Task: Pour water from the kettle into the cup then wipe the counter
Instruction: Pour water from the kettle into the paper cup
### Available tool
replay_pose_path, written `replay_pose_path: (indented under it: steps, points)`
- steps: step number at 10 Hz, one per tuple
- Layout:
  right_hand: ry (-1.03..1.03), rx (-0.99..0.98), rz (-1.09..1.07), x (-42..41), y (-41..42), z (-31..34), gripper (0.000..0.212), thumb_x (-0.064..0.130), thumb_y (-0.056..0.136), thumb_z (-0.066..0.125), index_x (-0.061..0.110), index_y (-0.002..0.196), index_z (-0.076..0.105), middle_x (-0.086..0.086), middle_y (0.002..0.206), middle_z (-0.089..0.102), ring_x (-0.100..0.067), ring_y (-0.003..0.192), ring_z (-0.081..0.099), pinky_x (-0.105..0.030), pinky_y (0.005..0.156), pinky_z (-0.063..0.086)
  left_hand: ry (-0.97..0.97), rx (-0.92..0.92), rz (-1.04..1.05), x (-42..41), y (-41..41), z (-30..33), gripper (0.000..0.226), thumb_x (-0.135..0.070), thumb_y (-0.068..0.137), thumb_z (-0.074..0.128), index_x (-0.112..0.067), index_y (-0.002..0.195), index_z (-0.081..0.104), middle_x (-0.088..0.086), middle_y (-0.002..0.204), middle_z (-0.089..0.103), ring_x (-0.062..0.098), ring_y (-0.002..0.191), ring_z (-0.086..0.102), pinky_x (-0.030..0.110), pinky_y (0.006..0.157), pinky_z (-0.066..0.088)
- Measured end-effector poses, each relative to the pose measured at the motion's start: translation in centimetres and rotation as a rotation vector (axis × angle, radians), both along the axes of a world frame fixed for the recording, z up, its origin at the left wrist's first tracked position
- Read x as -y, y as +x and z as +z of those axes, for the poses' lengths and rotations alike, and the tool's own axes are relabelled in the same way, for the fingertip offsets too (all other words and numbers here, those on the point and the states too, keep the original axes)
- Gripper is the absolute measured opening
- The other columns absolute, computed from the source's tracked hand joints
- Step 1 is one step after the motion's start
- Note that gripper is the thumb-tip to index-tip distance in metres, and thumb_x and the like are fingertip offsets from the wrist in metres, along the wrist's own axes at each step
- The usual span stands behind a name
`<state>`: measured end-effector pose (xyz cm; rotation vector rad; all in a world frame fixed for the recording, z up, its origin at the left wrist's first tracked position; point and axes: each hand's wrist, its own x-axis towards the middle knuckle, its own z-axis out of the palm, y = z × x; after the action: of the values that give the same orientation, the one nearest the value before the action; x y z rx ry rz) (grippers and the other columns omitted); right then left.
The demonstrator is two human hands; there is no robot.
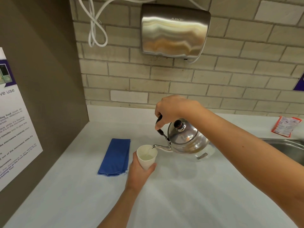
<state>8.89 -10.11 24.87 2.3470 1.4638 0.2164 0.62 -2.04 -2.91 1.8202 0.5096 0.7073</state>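
My right hand [172,109] grips the black handle of a shiny steel kettle [185,139], which is tilted to the left above the white counter [181,195]. Its spout reaches over the rim of a white paper cup [146,157], and a thin stream of water runs into it. My left hand [138,175] holds the cup from below and tilts it slightly toward the spout. Some water shows inside the cup. A folded blue cloth [115,157] lies flat on the counter just left of the cup.
A steel hand dryer [174,30] hangs on the brick wall behind, with white cables [97,30] at its left. A steel sink [286,147] sits at the right edge, a red sachet [286,126] behind it. A brown side panel with a poster [14,129] bounds the left.
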Motion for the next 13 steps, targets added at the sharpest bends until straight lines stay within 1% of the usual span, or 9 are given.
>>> replay_pose_path:
  steps: [2, 3, 5, 7, 9, 10, 11, 12, 13]
  points:
    - [-0.006, 0.005, -0.003, 0.01, -0.09, 0.06, 0.044, 0.058, 0.078, 0.062, 0.024, 0.056, 0.043, 0.008, 0.059, 0.046, -0.009, 0.054, 0.040, -0.024, 0.048, 0.029, -0.002, -0.009, -0.005, -0.09, 0.08, -0.14, 0.081, -0.043, 0.064, 0.077, -0.030, 0.128, 0.030, -0.009, 0.117, 0.048, 0.011, 0.106, 0.049, 0.015, 0.077, 0.039]
    - [-0.003, 0.002, -0.003, -0.04, -0.14, 0.07, 0.044, 0.058, 0.078, 0.062, 0.024, 0.056, 0.044, 0.007, 0.059, 0.046, -0.009, 0.054, 0.040, -0.024, 0.047, 0.029, 0.006, -0.006, -0.005, -0.08, 0.09, -0.21, 0.082, -0.043, 0.065, 0.077, -0.029, 0.129, 0.029, -0.010, 0.117, 0.047, 0.011, 0.107, 0.048, 0.017, 0.081, 0.041]
    - [-0.017, 0.006, 0.004, -0.19, -0.26, 0.12, 0.044, 0.058, 0.078, 0.062, 0.023, 0.058, 0.045, 0.007, 0.059, 0.046, -0.010, 0.054, 0.041, -0.025, 0.048, 0.030, 0.008, -0.003, -0.001, -0.12, 0.17, -0.23, 0.081, -0.041, 0.065, 0.078, -0.029, 0.129, 0.029, -0.009, 0.117, 0.047, 0.011, 0.106, 0.048, 0.019, 0.082, 0.041]
    - [-0.019, 0.010, 0.004, -0.29, -0.33, 0.19, 0.044, 0.058, 0.077, 0.062, 0.024, 0.057, 0.044, 0.007, 0.060, 0.047, -0.010, 0.055, 0.041, -0.025, 0.049, 0.032, 0.004, 0.000, -0.003, -0.17, 0.23, -0.30, 0.081, -0.042, 0.065, 0.077, -0.030, 0.128, 0.029, -0.010, 0.115, 0.047, 0.011, 0.105, 0.049, 0.012, 0.077, 0.039]
    - [-0.023, 0.012, -0.002, -0.30, -0.43, 0.23, 0.043, 0.058, 0.077, 0.062, 0.022, 0.059, 0.047, 0.006, 0.059, 0.046, -0.011, 0.054, 0.041, -0.025, 0.048, 0.031, -0.002, 0.019, -0.012, -0.10, 0.06, -0.29, 0.078, -0.043, 0.065, 0.077, -0.032, 0.127, 0.030, -0.009, 0.115, 0.049, 0.010, 0.105, 0.050, 0.005, 0.073, 0.037]
    - [-0.021, 0.014, 0.003, -0.32, -0.42, 0.23, 0.042, 0.058, 0.078, 0.062, 0.018, 0.067, 0.055, 0.006, 0.059, 0.047, -0.011, 0.053, 0.042, -0.024, 0.048, 0.030, -0.001, 0.021, -0.014, -0.09, 0.05, -0.29, 0.078, -0.042, 0.065, 0.077, -0.031, 0.127, 0.031, -0.009, 0.116, 0.049, 0.011, 0.105, 0.051, 0.008, 0.075, 0.038]
    - [-0.023, 0.020, 0.009, -0.36, -0.41, 0.18, 0.042, 0.058, 0.078, 0.062, 0.017, 0.072, 0.058, 0.006, 0.059, 0.047, -0.011, 0.054, 0.042, -0.024, 0.047, 0.029, 0.007, 0.018, -0.010, -0.08, 0.09, -0.27, 0.077, -0.041, 0.066, 0.077, -0.031, 0.126, 0.030, -0.009, 0.116, 0.049, 0.011, 0.105, 0.050, 0.013, 0.078, 0.039]
    - [-0.020, 0.020, 0.009, -0.38, -0.38, 0.18, 0.043, 0.059, 0.077, 0.062, 0.019, 0.065, 0.053, 0.006, 0.059, 0.047, -0.011, 0.054, 0.041, -0.024, 0.048, 0.029, 0.005, 0.019, -0.012, -0.10, 0.09, -0.26, 0.077, -0.042, 0.065, 0.077, -0.033, 0.126, 0.030, -0.011, 0.114, 0.048, 0.009, 0.104, 0.050, 0.011, 0.076, 0.038]
    - [-0.019, 0.019, 0.005, -0.37, -0.40, 0.24, 0.042, 0.058, 0.077, 0.062, 0.018, 0.067, 0.054, 0.006, 0.059, 0.047, -0.011, 0.054, 0.041, -0.024, 0.048, 0.029, 0.004, 0.013, -0.015, -0.10, 0.11, -0.30, 0.078, -0.044, 0.065, 0.076, -0.033, 0.127, 0.029, -0.011, 0.115, 0.047, 0.010, 0.104, 0.050, 0.007, 0.074, 0.037]
